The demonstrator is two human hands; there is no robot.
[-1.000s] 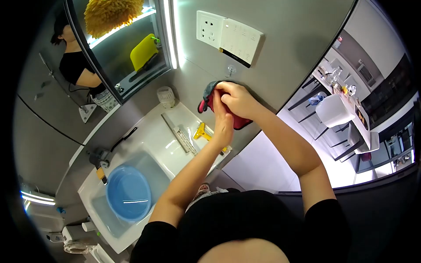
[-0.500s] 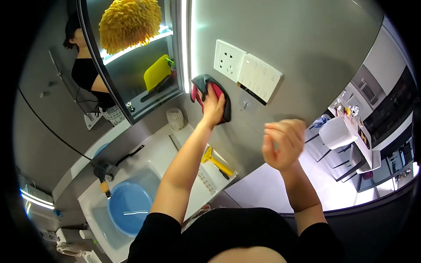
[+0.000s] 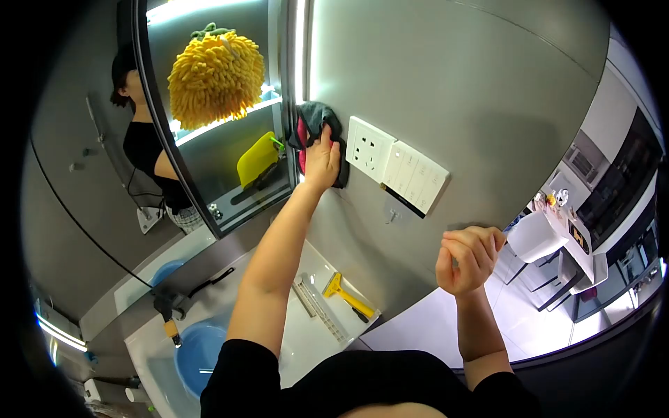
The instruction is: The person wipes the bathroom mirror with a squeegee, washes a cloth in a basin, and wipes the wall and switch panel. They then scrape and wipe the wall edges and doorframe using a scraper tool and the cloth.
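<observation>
My left hand (image 3: 320,166) presses a dark grey and red cloth (image 3: 317,115) flat against the grey wall, beside the lit edge of the mirror cabinet. Its fingers lie over the cloth, and part of the cloth is hidden under them. Just right of the cloth is a white socket and switch panel (image 3: 397,164), not touched by the hand. My right hand (image 3: 470,258) is raised in front of the wall, lower right of the panel. Its fingers are curled into a loose fist, with nothing visible in them.
An open cabinet holds a yellow chenille ball (image 3: 216,80) and a yellow board (image 3: 256,160). Below, a blue basin (image 3: 198,352) stands in the white sink under the faucet (image 3: 167,310). A yellow scraper (image 3: 348,296) lies on the counter. White chairs (image 3: 535,235) stand beyond the doorway.
The view has tilted upward. My left hand has slid the cloth up and left along the wall, to beside the socket panel. My right hand stays curled, slightly higher relative to the panel.
</observation>
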